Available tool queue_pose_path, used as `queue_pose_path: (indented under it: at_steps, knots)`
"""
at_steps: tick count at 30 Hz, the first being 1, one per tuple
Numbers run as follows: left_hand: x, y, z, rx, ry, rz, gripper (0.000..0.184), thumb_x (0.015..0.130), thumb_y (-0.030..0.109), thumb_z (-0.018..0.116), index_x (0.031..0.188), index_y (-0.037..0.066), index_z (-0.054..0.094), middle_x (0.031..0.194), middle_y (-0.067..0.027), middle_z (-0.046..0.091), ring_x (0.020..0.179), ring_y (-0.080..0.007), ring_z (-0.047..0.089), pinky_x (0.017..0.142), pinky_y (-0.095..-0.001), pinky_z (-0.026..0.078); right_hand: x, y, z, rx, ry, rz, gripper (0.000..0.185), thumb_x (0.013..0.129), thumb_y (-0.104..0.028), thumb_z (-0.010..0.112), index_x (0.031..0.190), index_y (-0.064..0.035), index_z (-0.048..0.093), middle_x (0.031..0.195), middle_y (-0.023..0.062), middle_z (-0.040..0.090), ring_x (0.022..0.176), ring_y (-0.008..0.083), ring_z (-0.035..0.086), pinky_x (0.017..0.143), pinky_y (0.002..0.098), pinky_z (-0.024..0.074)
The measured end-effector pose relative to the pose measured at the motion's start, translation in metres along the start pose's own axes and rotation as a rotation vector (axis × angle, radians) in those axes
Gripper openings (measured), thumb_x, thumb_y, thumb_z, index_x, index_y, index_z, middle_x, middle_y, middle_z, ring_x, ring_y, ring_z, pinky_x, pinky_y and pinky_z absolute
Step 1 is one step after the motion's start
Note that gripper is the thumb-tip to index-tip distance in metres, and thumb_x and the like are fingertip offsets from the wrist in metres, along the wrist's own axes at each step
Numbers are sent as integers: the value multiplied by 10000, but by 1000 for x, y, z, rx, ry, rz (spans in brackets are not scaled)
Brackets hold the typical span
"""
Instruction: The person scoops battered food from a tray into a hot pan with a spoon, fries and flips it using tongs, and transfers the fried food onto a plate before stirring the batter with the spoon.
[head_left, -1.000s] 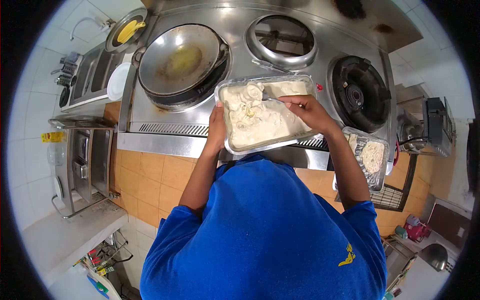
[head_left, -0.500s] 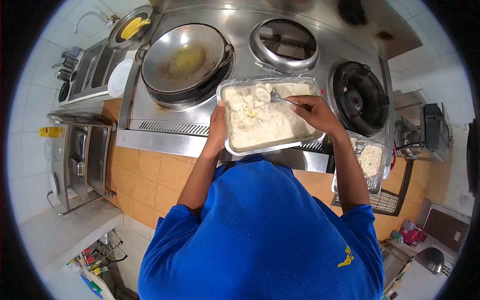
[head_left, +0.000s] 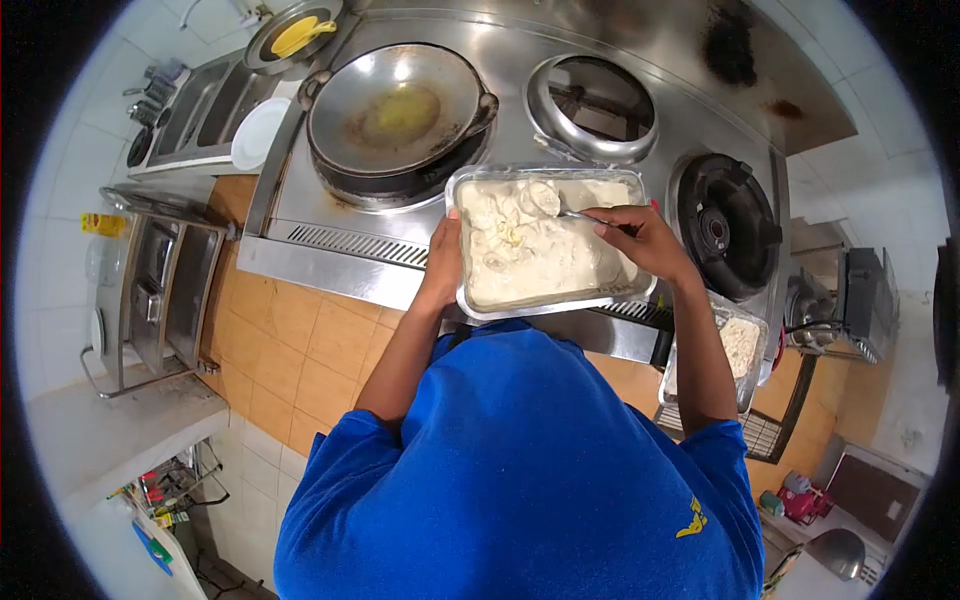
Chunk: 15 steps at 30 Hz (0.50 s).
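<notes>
A rectangular metal tray point(head_left: 553, 306) of thick, cream-coloured batter point(head_left: 545, 265) is in front of my body, at the front of the stove. My left hand point(head_left: 444, 262) grips its left side. Between the closed fingers of my right hand point(head_left: 645, 240) is the handle of a metal spoon point(head_left: 582, 216). The spoon's head is covered with batter and lies at the surface near the tray's far side. Lumps show in the batter around it, mostly on the left half.
A wok point(head_left: 395, 110) with a little yellowish oil sits on the left burner. On the right is a black burner point(head_left: 728, 225), with a second tray point(head_left: 745, 392) of pale food below it. A ring-shaped metal opening point(head_left: 592, 148) lies behind my tray. A white plate point(head_left: 262, 135) rests beside the sink.
The whole view has shifted and turned slightly. Within the tray, the batter-coated spoon head has moved a little and shows more clearly. Both hands keep their grips.
</notes>
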<state>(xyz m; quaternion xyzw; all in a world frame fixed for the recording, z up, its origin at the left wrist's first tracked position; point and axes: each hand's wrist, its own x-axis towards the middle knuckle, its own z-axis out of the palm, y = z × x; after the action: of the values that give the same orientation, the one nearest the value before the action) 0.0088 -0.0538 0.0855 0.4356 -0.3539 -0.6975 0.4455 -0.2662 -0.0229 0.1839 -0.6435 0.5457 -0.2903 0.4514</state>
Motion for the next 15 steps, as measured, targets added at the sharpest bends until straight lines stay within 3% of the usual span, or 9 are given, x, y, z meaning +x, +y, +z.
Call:
queue_pose_path:
  at_steps: [4, 13, 15]
  knots:
    - [-8, 3, -10, 80, 61, -7, 524, 996, 396, 318, 1246, -44, 453, 1138, -146, 560, 1020, -189, 545, 888, -298, 439, 12, -7, 5, -37, -52, -85, 258, 873, -129, 623, 1108, -27, 642, 966, 91, 690, 860, 89, 581, 798, 253, 466]
    - [-35, 2, -44, 32, 169, -15, 540, 995, 419, 291, 1276, -16, 447, 1197, -135, 540, 1063, -193, 544, 907, -313, 446, 70, -64, 4, -50, -181, -200, 265, 882, -162, 619, 1115, -41, 644, 826, 39, 662, 774, 54, 532, 715, 226, 441]
    - [-43, -1, -58, -23, 190, -2, 549, 988, 430, 309, 1271, -19, 452, 1203, -135, 537, 1074, -198, 533, 921, -315, 431, 96, -72, 5, -115, -171, -261, 270, 869, -177, 632, 1115, -66, 653, 722, -5, 600, 672, 45, 475, 613, 233, 414]
